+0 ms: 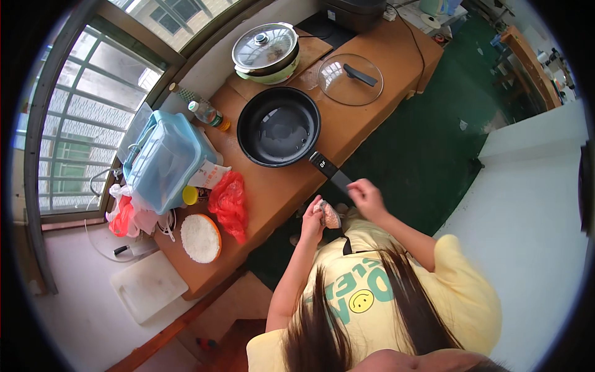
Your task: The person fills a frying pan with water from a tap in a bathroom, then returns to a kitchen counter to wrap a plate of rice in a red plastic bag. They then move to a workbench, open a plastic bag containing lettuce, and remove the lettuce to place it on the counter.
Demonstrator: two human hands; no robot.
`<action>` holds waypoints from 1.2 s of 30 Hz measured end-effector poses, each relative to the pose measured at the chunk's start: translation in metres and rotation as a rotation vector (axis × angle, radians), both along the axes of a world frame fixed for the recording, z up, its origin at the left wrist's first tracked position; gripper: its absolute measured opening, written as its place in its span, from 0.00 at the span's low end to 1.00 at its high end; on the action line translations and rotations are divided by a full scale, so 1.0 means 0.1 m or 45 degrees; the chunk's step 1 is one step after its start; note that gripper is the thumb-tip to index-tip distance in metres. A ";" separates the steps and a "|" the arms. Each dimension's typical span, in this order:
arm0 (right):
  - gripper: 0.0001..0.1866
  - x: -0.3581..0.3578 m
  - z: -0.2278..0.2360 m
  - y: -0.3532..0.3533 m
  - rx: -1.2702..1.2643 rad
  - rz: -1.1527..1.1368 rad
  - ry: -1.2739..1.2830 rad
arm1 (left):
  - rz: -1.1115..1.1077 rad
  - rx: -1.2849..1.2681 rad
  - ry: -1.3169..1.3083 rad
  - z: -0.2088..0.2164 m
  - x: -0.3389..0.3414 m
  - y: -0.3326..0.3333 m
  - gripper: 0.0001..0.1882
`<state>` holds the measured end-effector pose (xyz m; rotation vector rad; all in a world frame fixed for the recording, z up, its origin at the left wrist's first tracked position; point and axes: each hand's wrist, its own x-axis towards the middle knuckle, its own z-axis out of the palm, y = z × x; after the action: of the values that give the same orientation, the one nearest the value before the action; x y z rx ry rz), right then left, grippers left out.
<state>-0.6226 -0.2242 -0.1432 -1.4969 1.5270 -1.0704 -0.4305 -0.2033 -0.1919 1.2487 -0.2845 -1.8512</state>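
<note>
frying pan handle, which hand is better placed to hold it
Probably the right hand: it is at the end of the handle, while the left hand sits farther away, holding a pinkish cloth.

Pan (253,124) sits on table (279,192), perhaps with water (277,129) in it.

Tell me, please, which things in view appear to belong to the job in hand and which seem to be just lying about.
Likely in use:
- black frying pan, right hand at its handle
- small cloth, in the left hand

Seemingly lying about:
- glass lid
- lidded pot
- blue bin
- red plastic bag
- orange bowl
- cutting board
</note>
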 end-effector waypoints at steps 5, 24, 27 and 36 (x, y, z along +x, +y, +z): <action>0.23 -0.74 -0.86 0.36 0.138 0.395 0.671 | -0.147 -0.141 0.301 -0.64 -0.07 -0.25 0.13; 0.08 -0.76 -0.79 0.20 -0.032 0.554 0.470 | -0.050 -0.112 -0.210 -0.26 -0.91 -0.70 0.14; 0.07 -0.76 -0.77 0.22 -0.101 0.565 0.557 | 0.104 -0.063 -0.317 -0.23 -1.03 -0.70 0.12; 0.08 -0.99 -0.98 0.50 0.040 0.589 0.637 | 0.209 -0.111 -0.234 -0.26 -1.08 -0.72 0.12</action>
<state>-0.7219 -0.1745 -0.2417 -2.0678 1.3891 -0.4173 -0.5382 -0.2748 -0.2183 1.3426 -0.3479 -1.5724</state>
